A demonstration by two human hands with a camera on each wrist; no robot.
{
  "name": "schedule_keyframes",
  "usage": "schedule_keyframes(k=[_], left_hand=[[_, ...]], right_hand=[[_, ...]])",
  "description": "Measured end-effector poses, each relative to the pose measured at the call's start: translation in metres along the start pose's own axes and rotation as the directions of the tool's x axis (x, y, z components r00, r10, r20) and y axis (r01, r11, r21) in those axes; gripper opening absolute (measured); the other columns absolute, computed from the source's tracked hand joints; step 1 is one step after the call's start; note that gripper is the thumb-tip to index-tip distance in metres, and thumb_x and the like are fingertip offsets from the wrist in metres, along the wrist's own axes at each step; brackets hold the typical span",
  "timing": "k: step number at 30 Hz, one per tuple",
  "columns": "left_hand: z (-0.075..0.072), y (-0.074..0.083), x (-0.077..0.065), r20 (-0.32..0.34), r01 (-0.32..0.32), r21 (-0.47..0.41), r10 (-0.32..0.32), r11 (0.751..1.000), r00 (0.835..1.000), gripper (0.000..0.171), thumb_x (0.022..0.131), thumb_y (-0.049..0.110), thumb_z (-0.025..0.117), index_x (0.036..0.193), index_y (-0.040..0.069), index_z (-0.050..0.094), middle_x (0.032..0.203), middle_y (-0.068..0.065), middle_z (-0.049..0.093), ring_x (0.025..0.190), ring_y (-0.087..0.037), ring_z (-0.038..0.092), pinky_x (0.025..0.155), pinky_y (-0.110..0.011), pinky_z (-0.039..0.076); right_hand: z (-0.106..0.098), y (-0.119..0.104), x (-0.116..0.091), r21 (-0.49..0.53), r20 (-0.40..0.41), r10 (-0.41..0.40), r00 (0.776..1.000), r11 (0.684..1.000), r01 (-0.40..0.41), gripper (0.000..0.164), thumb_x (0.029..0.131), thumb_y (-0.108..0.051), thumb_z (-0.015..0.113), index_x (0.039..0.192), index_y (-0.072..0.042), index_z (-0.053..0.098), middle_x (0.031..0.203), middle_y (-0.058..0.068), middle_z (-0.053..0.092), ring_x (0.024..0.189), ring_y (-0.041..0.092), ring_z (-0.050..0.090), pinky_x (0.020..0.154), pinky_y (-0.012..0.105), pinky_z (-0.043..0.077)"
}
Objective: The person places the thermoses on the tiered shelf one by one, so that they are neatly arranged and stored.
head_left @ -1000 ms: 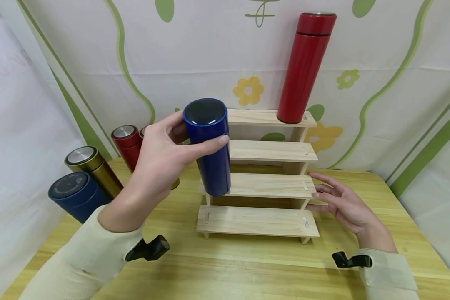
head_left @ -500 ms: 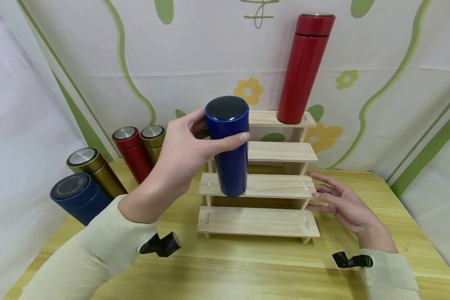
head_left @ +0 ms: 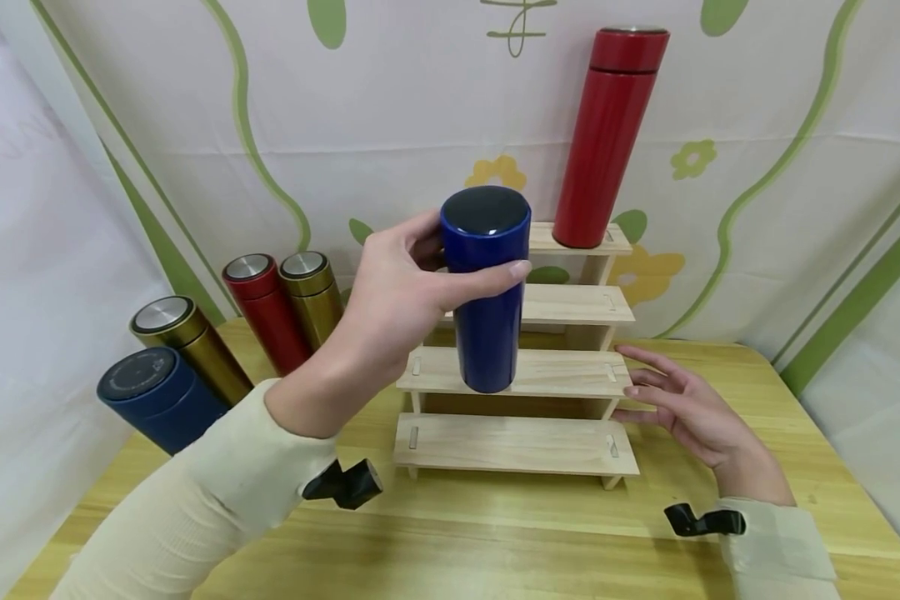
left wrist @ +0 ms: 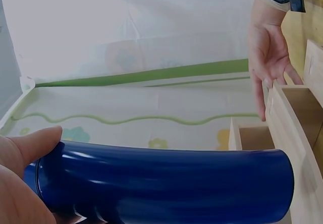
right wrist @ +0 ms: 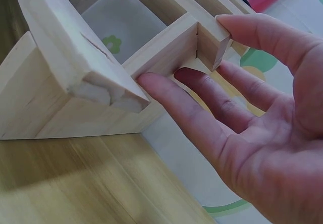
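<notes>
My left hand (head_left: 408, 287) grips a shiny blue thermos bottle (head_left: 487, 333) near its dark lid, thumb across the front. The bottle stands nearly upright and overlaps the middle tiers of a stepped wooden shelf (head_left: 525, 442) in the head view. In the left wrist view, the thermos body (left wrist: 166, 183) runs across the bottom, its base towards the shelf. My right hand (head_left: 686, 408) touches the shelf's right side with extended fingertips, around the end of the second tier from the bottom. A tall red thermos (head_left: 607, 142) stands on the top tier's right end.
To the left on the wooden table (head_left: 435, 542) stand a dark blue thermos (head_left: 157, 396), two gold ones, the front (head_left: 191, 342) and the rear (head_left: 315, 300), and a shorter red one (head_left: 266, 308). A patterned white curtain (head_left: 390, 100) hangs close behind the shelf.
My left hand has carried the blue thermos to the right across the front of the shelf, uncovering the rear gold thermos. My right hand has stayed at the shelf's side.
</notes>
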State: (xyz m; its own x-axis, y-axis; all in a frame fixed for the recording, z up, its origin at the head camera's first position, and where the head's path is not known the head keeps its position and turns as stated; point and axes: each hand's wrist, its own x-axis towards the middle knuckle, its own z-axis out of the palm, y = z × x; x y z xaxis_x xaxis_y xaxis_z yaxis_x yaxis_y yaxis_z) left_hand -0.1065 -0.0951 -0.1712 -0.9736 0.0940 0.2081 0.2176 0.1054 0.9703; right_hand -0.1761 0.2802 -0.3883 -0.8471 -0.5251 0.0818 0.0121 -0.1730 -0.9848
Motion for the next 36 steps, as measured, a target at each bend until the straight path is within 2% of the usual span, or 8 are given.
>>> schedule_keyframes(k=[8, 15, 21, 28, 36], left_hand=[[0.010, 0.009, 0.006, 0.015, -0.031, 0.044, 0.030, 0.999, 0.999, 0.051, 0.085, 0.026, 0.094, 0.131, 0.025, 0.073, 0.118, 0.008, 0.080, 0.110, -0.012, 0.076, 0.102, -0.044, 0.060], [0.025, 0.019, 0.015, 0.044, -0.050, 0.024, 0.049, 0.998, 0.998, 0.049, 0.086, 0.025, 0.093, 0.131, 0.025, 0.073, 0.117, 0.006, 0.080, 0.107, -0.013, 0.076, 0.101, -0.042, 0.061], [0.032, 0.022, 0.027, 0.035, -0.044, 0.032, 0.043, 0.999, 0.998, 0.050, 0.085, 0.027, 0.094, 0.131, 0.026, 0.074, 0.116, 0.007, 0.080, 0.105, -0.012, 0.077, 0.101, -0.040, 0.060], [0.037, 0.025, 0.044, 0.026, -0.007, -0.057, 0.009, 0.998, 1.000, 0.045, 0.086, 0.026, 0.094, 0.127, 0.024, 0.075, 0.114, 0.008, 0.081, 0.102, -0.013, 0.078, 0.099, -0.040, 0.061], [0.049, 0.025, 0.056, 0.032, 0.010, -0.042, -0.008, 0.999, 0.999, 0.050, 0.083, 0.027, 0.096, 0.128, 0.023, 0.074, 0.112, 0.008, 0.080, 0.097, -0.013, 0.078, 0.097, -0.038, 0.061]], right_hand=[[0.000, 0.000, 0.000, 0.008, 0.006, -0.001, 1.000, 1.000, 0.001, 0.060, 0.109, 0.009, 0.047, 0.166, -0.009, 0.036, 0.138, 0.003, 0.069, 0.124, 0.019, 0.073, 0.099, 0.047, 0.064], [-0.001, 0.000, 0.000, 0.013, 0.011, -0.005, 1.000, 1.000, 0.005, 0.061, 0.109, 0.010, 0.047, 0.166, -0.009, 0.035, 0.138, 0.003, 0.069, 0.124, 0.018, 0.073, 0.099, 0.047, 0.064], [-0.001, 0.000, 0.000, 0.024, 0.017, -0.011, 1.000, 1.000, 0.011, 0.061, 0.109, 0.010, 0.046, 0.166, -0.009, 0.036, 0.136, 0.003, 0.070, 0.122, 0.018, 0.073, 0.099, 0.047, 0.064], [-0.001, -0.002, 0.001, 0.023, 0.032, -0.014, 0.999, 1.000, 0.013, 0.061, 0.109, 0.011, 0.045, 0.166, -0.008, 0.035, 0.136, 0.003, 0.069, 0.122, 0.017, 0.073, 0.100, 0.047, 0.063], [-0.001, 0.000, 0.000, 0.015, 0.041, -0.018, 0.999, 1.000, 0.018, 0.062, 0.110, 0.010, 0.044, 0.168, -0.008, 0.032, 0.137, 0.002, 0.068, 0.123, 0.016, 0.072, 0.101, 0.047, 0.063]])
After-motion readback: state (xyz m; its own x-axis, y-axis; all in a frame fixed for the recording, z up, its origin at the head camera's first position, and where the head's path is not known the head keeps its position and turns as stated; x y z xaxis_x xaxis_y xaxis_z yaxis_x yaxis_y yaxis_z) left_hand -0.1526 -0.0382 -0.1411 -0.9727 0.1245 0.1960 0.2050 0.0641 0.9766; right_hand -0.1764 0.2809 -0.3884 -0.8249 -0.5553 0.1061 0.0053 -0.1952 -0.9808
